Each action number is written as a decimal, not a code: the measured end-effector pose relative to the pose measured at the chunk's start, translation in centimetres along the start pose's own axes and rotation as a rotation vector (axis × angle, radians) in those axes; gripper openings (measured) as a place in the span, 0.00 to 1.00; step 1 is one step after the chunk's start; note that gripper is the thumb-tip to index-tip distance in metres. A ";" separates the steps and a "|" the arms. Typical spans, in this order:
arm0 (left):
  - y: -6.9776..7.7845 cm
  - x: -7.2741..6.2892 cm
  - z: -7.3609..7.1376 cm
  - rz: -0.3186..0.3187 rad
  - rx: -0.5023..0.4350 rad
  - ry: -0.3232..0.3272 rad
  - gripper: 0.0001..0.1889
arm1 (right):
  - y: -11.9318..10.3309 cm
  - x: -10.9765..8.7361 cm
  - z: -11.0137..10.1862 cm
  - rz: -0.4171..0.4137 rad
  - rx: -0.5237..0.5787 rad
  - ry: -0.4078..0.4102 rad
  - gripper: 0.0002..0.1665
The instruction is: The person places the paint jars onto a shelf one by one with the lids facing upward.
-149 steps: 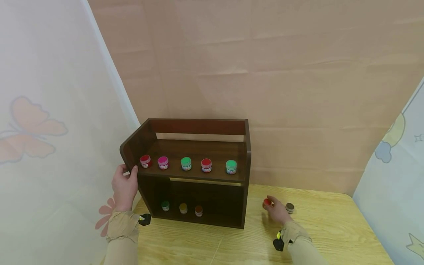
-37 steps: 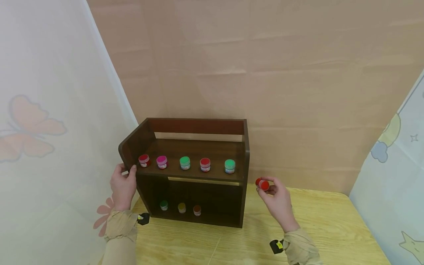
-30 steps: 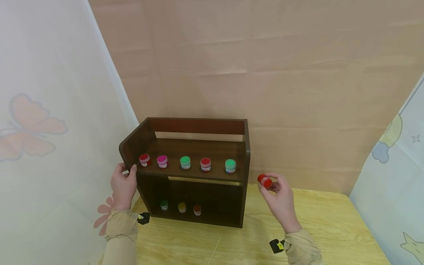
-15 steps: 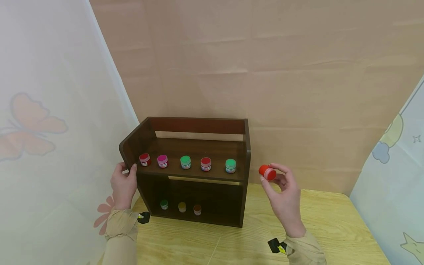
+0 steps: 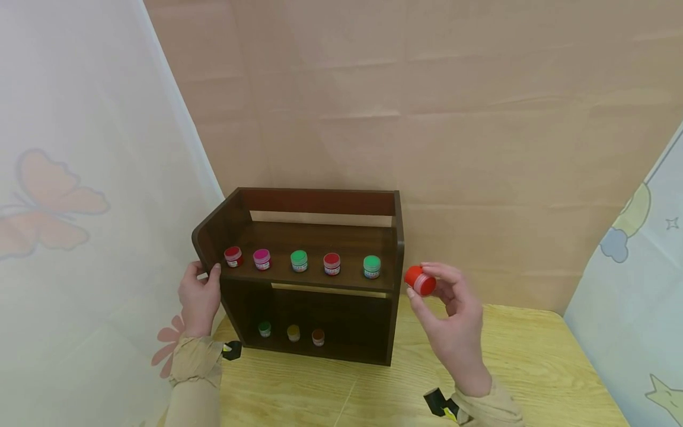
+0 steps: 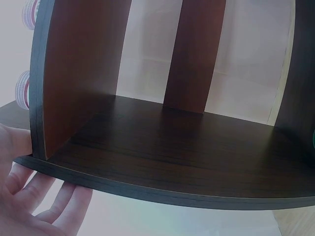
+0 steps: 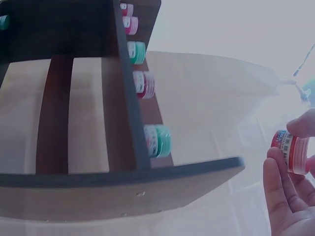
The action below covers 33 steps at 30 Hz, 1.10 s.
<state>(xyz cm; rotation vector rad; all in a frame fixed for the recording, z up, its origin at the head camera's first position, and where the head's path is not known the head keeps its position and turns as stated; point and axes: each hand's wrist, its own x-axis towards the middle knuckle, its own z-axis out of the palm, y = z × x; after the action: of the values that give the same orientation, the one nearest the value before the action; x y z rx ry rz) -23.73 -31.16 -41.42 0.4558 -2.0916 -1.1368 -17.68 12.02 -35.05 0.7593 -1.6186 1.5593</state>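
Observation:
My right hand (image 5: 453,323) pinches a small red paint jar (image 5: 420,281) between thumb and fingers. The jar is tilted, in the air just right of a dark brown two-tier shelf (image 5: 320,234). In the right wrist view, the red jar (image 7: 290,151) shows a printed label and pinkish cap. My left hand (image 5: 200,299) grips the shelf's left side panel near the upper board. The left wrist view shows fingers (image 6: 78,201) around that panel's edge.
Upper-board jars form a row: red (image 5: 233,257), magenta (image 5: 262,259), green (image 5: 299,261), red (image 5: 332,264) and green (image 5: 372,267). Below stand a dark green jar (image 5: 264,329), a yellow jar (image 5: 293,333) and a brown jar (image 5: 318,337). Everything sits on a wood-grain table (image 5: 533,367).
My right hand has picked the red jar off the table, lifted it, then shifted left toward the shelf. The dark jar beside it is out of sight. My left hand keeps its grip.

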 end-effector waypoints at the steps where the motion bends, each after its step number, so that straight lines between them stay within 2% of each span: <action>1: 0.0 0.0 0.0 0.000 -0.001 0.000 0.18 | -0.2 0.0 0.2 -0.008 0.008 -0.005 0.28; 10: 0.1 0.0 0.0 0.007 -0.009 0.009 0.17 | 1.8 -1.3 0.7 -0.007 0.008 -0.064 0.30; 21: 0.1 -0.1 0.0 0.010 -0.011 0.009 0.18 | 2.4 -3.0 2.0 0.039 -0.033 -0.159 0.37; 28: 0.2 0.0 -0.1 0.005 -0.003 0.004 0.18 | 3.2 -3.8 2.7 0.011 -0.021 -0.205 0.34; 33: 0.3 0.0 -0.1 -0.006 -0.001 -0.004 0.19 | 3.5 -4.2 2.9 0.034 -0.064 -0.247 0.32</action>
<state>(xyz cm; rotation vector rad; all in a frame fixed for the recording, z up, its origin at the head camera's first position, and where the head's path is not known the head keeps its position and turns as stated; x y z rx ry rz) -23.62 -31.06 -41.19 0.4598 -2.0946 -1.1429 -18.62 9.04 -40.42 0.9228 -1.8582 1.4757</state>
